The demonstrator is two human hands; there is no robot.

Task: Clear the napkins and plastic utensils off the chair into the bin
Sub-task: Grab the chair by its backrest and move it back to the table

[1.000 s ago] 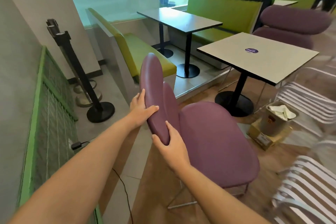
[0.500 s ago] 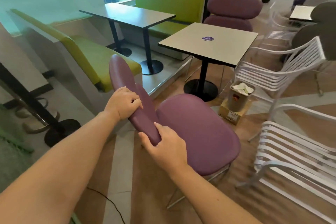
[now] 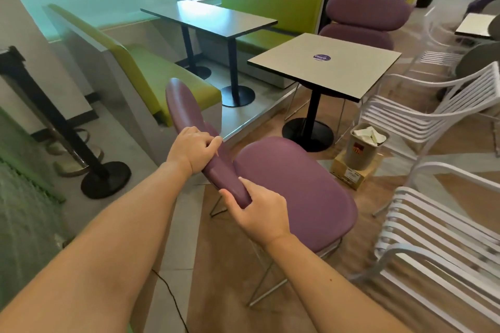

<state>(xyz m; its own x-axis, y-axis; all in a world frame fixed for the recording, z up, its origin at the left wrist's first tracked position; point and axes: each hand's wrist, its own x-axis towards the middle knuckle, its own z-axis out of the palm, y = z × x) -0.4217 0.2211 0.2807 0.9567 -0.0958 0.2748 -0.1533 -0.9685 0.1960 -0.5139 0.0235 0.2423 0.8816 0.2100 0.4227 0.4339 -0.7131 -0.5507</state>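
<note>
Both hands (image 3: 193, 150) gripping backrest, purple chair (image 3: 295, 192) seat bare

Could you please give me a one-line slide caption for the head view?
Both hands, left and right, grip the purple chair's backrest; napkins fill the bin beside it.

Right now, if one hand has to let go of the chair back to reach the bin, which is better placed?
Right hand: it grips the backrest end on the bin's side; the left hand grips farther away, though the bin looks beyond easy reach.
</note>
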